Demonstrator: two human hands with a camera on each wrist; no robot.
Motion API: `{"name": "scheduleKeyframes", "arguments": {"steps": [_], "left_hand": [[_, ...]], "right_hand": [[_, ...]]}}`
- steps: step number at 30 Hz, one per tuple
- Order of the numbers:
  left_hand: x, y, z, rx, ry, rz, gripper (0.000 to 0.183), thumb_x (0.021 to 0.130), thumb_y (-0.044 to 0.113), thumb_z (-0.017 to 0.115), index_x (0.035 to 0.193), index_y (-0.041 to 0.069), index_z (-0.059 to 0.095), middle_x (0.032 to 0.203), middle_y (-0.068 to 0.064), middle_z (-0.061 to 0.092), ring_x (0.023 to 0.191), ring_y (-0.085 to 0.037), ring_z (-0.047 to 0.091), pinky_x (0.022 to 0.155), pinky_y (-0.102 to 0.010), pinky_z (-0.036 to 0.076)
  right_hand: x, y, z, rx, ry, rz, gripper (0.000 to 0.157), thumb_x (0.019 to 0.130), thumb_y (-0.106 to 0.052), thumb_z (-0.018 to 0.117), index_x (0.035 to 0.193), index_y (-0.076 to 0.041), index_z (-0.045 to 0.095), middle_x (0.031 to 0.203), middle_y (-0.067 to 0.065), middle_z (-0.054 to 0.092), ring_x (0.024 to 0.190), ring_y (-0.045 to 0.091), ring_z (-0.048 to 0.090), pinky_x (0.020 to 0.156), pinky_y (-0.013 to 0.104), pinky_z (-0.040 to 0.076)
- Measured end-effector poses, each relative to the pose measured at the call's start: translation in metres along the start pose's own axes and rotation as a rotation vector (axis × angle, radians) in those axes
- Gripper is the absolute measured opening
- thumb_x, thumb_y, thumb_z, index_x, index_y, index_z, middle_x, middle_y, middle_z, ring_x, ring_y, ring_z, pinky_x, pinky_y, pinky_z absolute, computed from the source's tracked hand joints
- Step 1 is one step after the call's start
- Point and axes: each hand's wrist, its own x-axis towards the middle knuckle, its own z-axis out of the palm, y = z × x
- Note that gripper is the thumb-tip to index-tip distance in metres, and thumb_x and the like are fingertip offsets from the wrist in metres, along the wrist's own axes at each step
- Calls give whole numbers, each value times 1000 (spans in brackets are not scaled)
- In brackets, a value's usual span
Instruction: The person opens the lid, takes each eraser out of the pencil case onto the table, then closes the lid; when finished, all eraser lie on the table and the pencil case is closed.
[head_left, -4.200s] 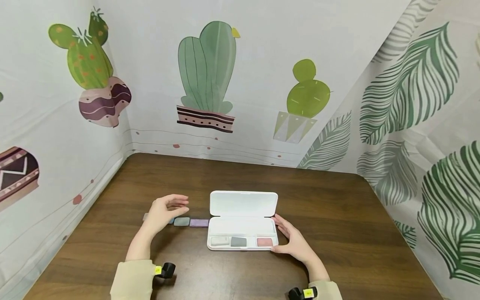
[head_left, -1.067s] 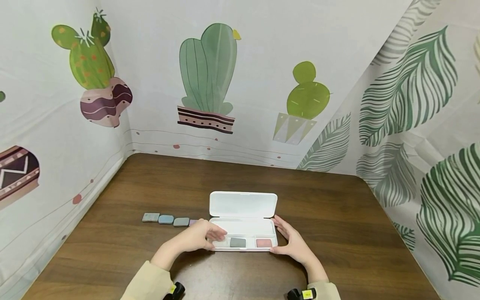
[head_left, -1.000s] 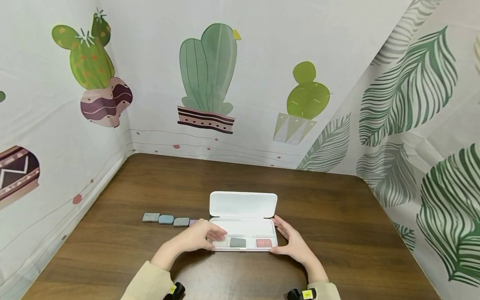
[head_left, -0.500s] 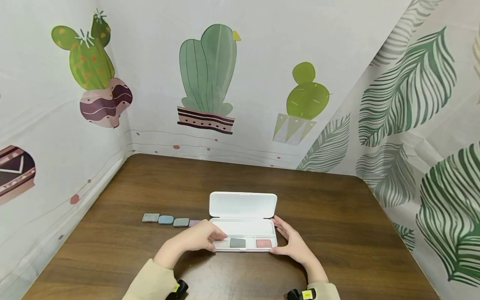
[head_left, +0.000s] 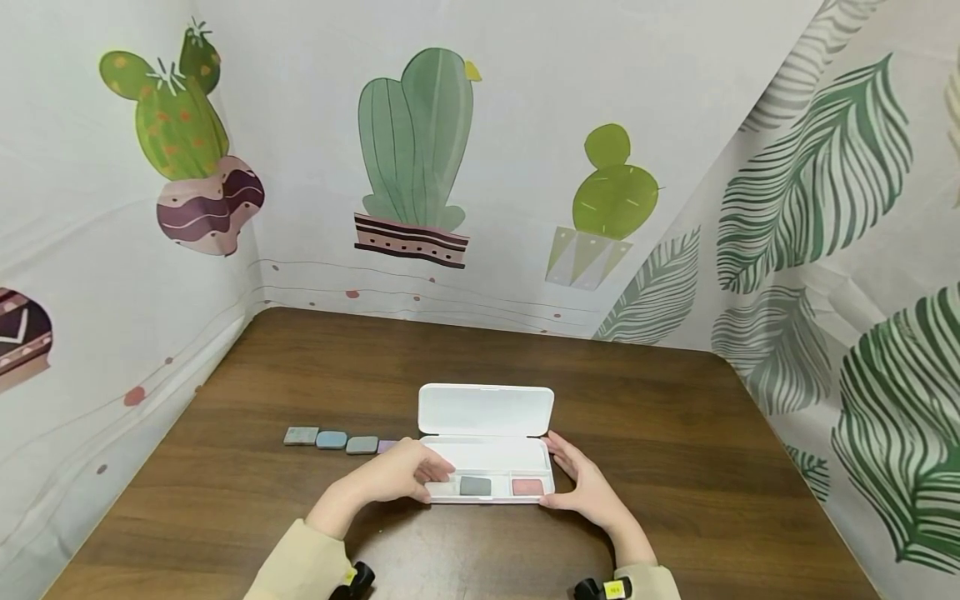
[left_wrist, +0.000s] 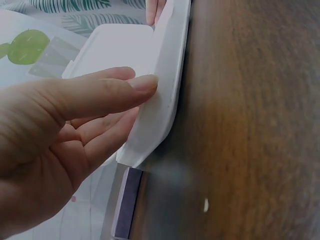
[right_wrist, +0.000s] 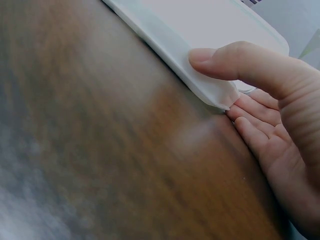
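Observation:
A white hinged case (head_left: 483, 454) lies on the table with its lid (head_left: 486, 410) raised at the back. In its front compartments sit a whitish block (head_left: 444, 488), partly covered by fingers, a dark grey block (head_left: 476, 486) and a pink block (head_left: 527, 487). My left hand (head_left: 397, 472) holds the case's left end, thumb at the front wall in the left wrist view and fingers bent over the end. With the thumb on the front wall and fingers along the side, my right hand (head_left: 588, 485) grips the right end.
A row of small flat blocks runs left of the case: a pale grey-green one (head_left: 302, 436), a blue one (head_left: 332, 439), a grey one (head_left: 362, 445) and a purple one (left_wrist: 126, 202) touching the left corner. Printed cloth hangs behind the brown table (head_left: 600, 371).
Since the oldest frame, my left hand has come from above the row of blocks rightward to the case's left end. Over the last second it barely shifts. My right hand stays at the right end.

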Motion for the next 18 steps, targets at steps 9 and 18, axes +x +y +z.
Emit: {"name": "scheduleKeyframes", "arguments": {"steps": [9, 18], "left_hand": [[0, 0, 0, 2, 31, 21, 44, 72, -9, 78, 115, -5, 68, 101, -11, 75, 94, -22, 71, 80, -23, 57], [0, 2, 1, 21, 25, 20, 44, 73, -9, 77, 116, -3, 69, 105, -11, 75, 98, -22, 70, 84, -25, 56]], "right_hand": [[0, 0, 0, 2, 3, -7, 95, 72, -8, 85, 149, 4, 32, 145, 26, 45, 130, 0, 44, 106, 7, 31], [-1, -3, 1, 20, -1, -8, 94, 72, -7, 85, 149, 5, 31, 145, 28, 44, 130, -1, 43, 106, 7, 31]]}}
